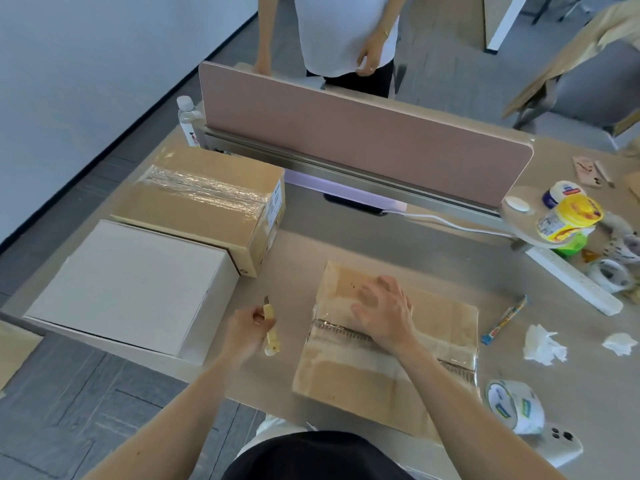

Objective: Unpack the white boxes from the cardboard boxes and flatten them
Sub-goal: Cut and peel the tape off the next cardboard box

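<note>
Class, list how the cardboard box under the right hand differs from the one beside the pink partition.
The near cardboard box has the right hand resting on it and ragged tape along its seam; the far cardboard box is untouched, its tape smooth. Only the far one shows a white label. Both are brown and taped.

Matt cardboard box [381, 372], glossy clear tape [346, 336]; smooth white box [128, 285].

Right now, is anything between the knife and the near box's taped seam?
Only the right hand, resting on the seam of the cardboard box. Nothing lies between the knife in the left hand and the box.
</note>
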Demonstrator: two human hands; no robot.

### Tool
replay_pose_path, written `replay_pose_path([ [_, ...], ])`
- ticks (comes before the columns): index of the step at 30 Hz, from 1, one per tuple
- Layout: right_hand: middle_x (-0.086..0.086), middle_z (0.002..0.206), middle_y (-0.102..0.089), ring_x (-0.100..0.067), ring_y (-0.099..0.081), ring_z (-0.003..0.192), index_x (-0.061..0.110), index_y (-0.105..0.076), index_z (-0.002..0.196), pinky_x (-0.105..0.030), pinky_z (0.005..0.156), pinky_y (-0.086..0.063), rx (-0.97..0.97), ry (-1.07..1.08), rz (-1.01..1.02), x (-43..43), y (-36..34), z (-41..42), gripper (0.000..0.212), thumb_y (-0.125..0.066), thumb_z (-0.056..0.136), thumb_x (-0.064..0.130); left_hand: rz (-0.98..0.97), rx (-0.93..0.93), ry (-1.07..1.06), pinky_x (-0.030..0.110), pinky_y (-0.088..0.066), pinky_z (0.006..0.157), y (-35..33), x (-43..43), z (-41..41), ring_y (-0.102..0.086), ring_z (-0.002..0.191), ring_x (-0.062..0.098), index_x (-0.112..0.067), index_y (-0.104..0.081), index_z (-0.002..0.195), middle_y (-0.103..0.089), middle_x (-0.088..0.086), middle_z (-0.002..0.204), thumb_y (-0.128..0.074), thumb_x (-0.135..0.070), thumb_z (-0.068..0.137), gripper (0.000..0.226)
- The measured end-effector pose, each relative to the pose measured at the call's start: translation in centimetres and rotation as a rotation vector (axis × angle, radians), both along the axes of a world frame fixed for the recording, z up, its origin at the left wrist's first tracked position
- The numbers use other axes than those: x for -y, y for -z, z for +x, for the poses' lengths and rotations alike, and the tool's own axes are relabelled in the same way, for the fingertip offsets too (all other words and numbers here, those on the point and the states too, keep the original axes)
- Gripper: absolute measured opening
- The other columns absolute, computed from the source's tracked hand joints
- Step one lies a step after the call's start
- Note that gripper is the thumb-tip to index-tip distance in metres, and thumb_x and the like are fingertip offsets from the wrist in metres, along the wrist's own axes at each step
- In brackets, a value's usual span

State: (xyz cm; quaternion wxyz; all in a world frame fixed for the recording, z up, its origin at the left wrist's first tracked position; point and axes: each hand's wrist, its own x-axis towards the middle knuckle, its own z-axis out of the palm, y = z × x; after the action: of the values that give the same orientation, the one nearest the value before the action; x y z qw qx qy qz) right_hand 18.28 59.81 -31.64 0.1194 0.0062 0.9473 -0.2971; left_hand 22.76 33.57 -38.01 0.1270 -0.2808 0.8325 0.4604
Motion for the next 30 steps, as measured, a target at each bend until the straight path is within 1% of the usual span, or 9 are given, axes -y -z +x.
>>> replay_pose_path([
  [4, 0.0, 0.108, -0.065, -0.014, -0.061, 0.103, 0.013, -0.074, 0.101, -0.029, 0.092, -0.043, 0.013, 0.046, -0.273, 2.8, -1.7, 0.0, 0.024, -0.066, 0.089, 0.033, 0.338, -0.18, -0.041, 0.034, -0.054, 0.076, -4.2, -1.1, -1.3, -0.069, 0.066, 0.008, -0.022, -0.074, 0.079, -0.074, -0.005, 0.07, -0.081, -0.008, 0.079, 0.015],
  [7, 0.004, 0.083, -0.068, -0.011, -0.062, 0.077, 0.013, -0.075, 0.087, -0.028, 0.073, -0.047, 0.234, 0.054, -0.604, 5.1, -3.0, 0.2, 0.035, -0.061, 0.093, 0.045, 0.489, -0.272, 0.098, 0.033, -0.056, 0.083, -7.0, -2.7, -1.5, -0.07, 0.076, 0.011, -0.017, -0.076, 0.087, -0.077, 0.0, 0.081, -0.081, -0.003, 0.077, 0.018],
  [11, -0.019, 0.086, -0.068, -0.026, -0.066, 0.071, 0.005, -0.072, 0.101, -0.034, 0.064, -0.053, 0.473, 0.048, -0.932, 6.2, -4.2, 0.9, 0.034, -0.045, 0.104, 0.025, 0.6, -0.379, 0.2, 0.034, -0.057, 0.074, -8.5, -3.9, -1.3, -0.069, 0.075, 0.024, -0.004, -0.076, 0.101, -0.075, 0.016, 0.088, -0.078, -0.005, 0.08, 0.021],
  [15, -0.015, 0.08, -0.057, -0.018, -0.051, 0.058, 0.002, -0.069, 0.097, -0.028, 0.053, -0.044, 0.548, 0.085, -1.099, 6.1, -4.2, 1.0, 0.032, -0.045, 0.104, 0.021, 0.508, -0.413, 0.215, 0.036, -0.054, 0.073, -8.6, -4.6, -1.5, -0.064, 0.073, 0.016, -0.016, -0.079, 0.098, -0.076, 0.004, 0.084, -0.083, -0.019, 0.079, 0.019],
  [19, -0.003, 0.064, -0.053, -0.008, -0.041, 0.054, -0.002, -0.071, 0.094, -0.02, 0.051, -0.033, 0.422, 0.136, -0.991, 5.2, -3.5, 0.7, 0.03, -0.049, 0.102, 0.016, 0.263, -0.395, 0.163, 0.024, -0.043, 0.063, -8.0, -5.0, -2.0, -0.049, 0.065, 0.007, -0.024, -0.074, 0.099, -0.065, -0.007, 0.083, -0.088, -0.035, 0.07, 0.034],
  [21, 0.001, 0.058, -0.057, -0.004, -0.045, 0.051, -0.005, -0.07, 0.085, -0.022, 0.052, -0.033, 0.298, 0.149, -0.823, 4.2, -2.8, 0.5, 0.029, -0.055, 0.099, 0.016, 0.191, -0.347, 0.171, 0.022, -0.046, 0.069, -7.3, -4.6, -2.0, -0.053, 0.077, 0.009, -0.031, -0.066, 0.108, -0.061, -0.009, 0.097, -0.089, -0.037, 0.069, 0.046],
  [24, 0.004, 0.055, -0.06, -0.006, -0.049, 0.048, 0.012, -0.072, 0.07, -0.028, 0.052, -0.041, 0.151, 0.02, -0.497, 2.2, -1.7, 0.4, 0.027, -0.066, 0.093, 0.025, 0.126, -0.219, 0.381, 0.021, -0.044, 0.078, -5.4, -4.2, -1.8, -0.054, 0.098, 0.011, -0.049, -0.055, 0.109, -0.056, -0.012, 0.118, -0.088, -0.039, 0.07, 0.052],
  [27, 0.01, 0.063, -0.069, -0.002, -0.055, 0.053, 0.024, -0.079, 0.081, -0.024, 0.057, -0.045, 0.047, -0.156, -0.205, 0.9, -0.8, 0.5, 0.013, -0.071, 0.084, 0.034, 0.179, -0.112, 0.553, 0.023, -0.041, 0.088, -3.5, -4.4, -1.6, -0.049, 0.114, 0.016, -0.047, -0.055, 0.124, -0.044, -0.009, 0.134, -0.088, -0.051, 0.063, 0.069],
  [30, 0.013, 0.068, -0.07, -0.008, -0.062, 0.063, 0.03, -0.077, 0.082, -0.033, 0.063, -0.052, 0.0, -0.302, -0.059, 0.6, -0.3, 0.9, 0.026, -0.061, 0.079, 0.05, 0.21, -0.063, 0.594, 0.026, -0.039, 0.1, -3.3, -4.5, -1.9, -0.041, 0.118, 0.015, -0.048, -0.048, 0.134, -0.03, -0.006, 0.143, -0.089, -0.042, 0.065, 0.081],
])
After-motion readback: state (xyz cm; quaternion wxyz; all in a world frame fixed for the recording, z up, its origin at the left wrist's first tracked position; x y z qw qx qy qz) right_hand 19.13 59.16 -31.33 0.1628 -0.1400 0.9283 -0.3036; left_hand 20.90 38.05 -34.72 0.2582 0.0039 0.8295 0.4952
